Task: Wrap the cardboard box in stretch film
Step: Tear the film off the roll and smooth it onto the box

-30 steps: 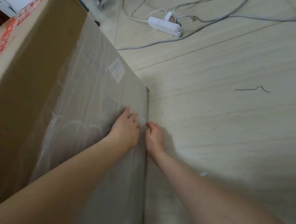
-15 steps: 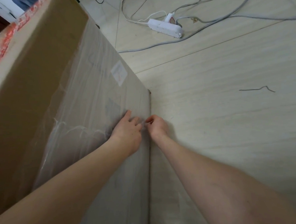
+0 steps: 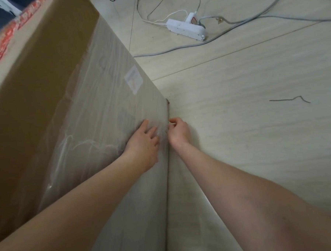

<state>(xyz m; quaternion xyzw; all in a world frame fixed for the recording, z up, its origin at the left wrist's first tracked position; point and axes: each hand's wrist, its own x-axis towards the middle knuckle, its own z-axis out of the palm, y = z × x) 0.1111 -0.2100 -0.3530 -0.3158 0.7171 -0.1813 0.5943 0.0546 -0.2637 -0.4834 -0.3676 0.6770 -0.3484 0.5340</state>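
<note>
Cardboard box [image 3: 40, 89]: standing on floor [image 3: 257, 139], side covered in film [image 3: 106, 101]. Left hand [image 3: 142, 143]: lying flat, fingers spread, on film. Right hand [image 3: 178, 132]: pinching film at box corner.

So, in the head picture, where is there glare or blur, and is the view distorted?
Head view: soft glare streaks on the film over the box; the top-left corner with the red tape is blurred; the wide lens bends the floor lines; the left hand and right hand are fairly sharp, casting faint shadows.
</note>
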